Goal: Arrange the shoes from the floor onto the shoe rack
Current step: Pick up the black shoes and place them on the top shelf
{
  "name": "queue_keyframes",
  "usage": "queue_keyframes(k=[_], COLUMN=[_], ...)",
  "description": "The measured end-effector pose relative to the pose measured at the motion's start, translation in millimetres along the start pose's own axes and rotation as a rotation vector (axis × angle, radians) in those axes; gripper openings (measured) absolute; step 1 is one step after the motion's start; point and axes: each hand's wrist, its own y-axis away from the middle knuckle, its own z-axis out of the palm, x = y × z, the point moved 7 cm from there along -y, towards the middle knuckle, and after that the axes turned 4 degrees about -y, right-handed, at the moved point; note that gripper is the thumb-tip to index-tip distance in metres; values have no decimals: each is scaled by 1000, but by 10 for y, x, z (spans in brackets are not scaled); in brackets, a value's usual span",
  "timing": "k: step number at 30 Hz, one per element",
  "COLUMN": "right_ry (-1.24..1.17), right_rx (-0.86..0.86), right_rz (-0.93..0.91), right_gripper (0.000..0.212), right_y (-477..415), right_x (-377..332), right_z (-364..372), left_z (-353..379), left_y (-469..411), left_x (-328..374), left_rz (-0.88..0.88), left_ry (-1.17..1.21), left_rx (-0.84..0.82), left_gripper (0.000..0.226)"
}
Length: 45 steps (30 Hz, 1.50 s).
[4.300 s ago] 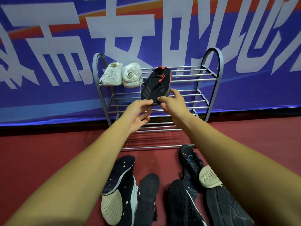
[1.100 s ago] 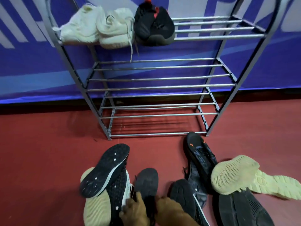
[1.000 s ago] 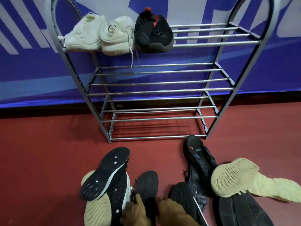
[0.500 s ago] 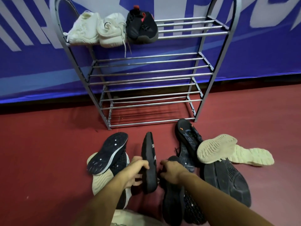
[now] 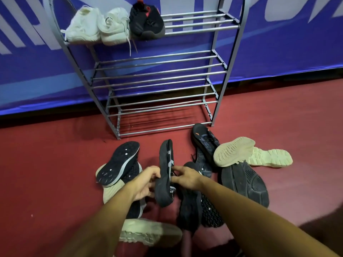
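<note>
Red floor (image 5: 46,164) is running up to a blue banner (image 5: 278,52), with the shoe rack (image 5: 200,29) standing against it. Only its top shelf is carrying shoes: a white pair (image 5: 83,25) and a black shoe with red trim (image 5: 146,23). Both grips are holding another black shoe (image 5: 165,175) on edge over the pile, the left grip (image 5: 144,184) cupping its sole and the right grip (image 5: 187,176) pinching its upper. Many shoes are lying around it on the floor, so the task is looking well under half done.

blue banner (image 5: 278,52), white lettering | red floor (image 5: 46,164)
</note>
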Motion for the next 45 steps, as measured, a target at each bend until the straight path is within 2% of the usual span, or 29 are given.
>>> queue_keyframes(k=[1, 4, 7, 9, 11, 14, 18, 25, 31, 38, 45], right_ry=[3, -7, -29, -23, -7, 78, 136, 148, 204, 262, 297], right_rx=[-3, -28, -50, -57, -81, -81, 0, 136, 104, 67, 87], right_rz=[0, -12, -6, 7, 8, 11, 17, 107, 167, 137, 149], right_gripper=[60, 61, 62, 61, 59, 46, 23, 23, 25, 29, 29], right_y=[10, 21, -8, -59, -102, -124, -176, -210, -235, -164, -1], right_x=[-4, -23, -27, 0, 19, 42, 148, 355, 453, 334, 524], right_z=[4, 11, 66, 123, 163, 98, -91, -394, -440, -337, -329], left_z=[-14, -58, -112, -149, -182, -178, -199, -303, -326, 104, 376], left_y=[2, 2, -53, -94, -125, -140, -222, -405, -524, -589, -626], left_x=[-7, 5, -2, -26, -59, -105, -179, -251, -198, 71, 16], left_rz=[-5, 16, 28, 33, 31, 27, -20, -37, -12, 97, 122], left_ry=[-6, -65, -163, -205, -210, -255, -328, -505, -623, -575, -589], left_rx=[14, 34, 50, 104, 175, 218, 238, 319, 386, 246, 193], left_gripper=[23, 12, 31, 17, 21, 30, 28, 32, 21, 9, 10])
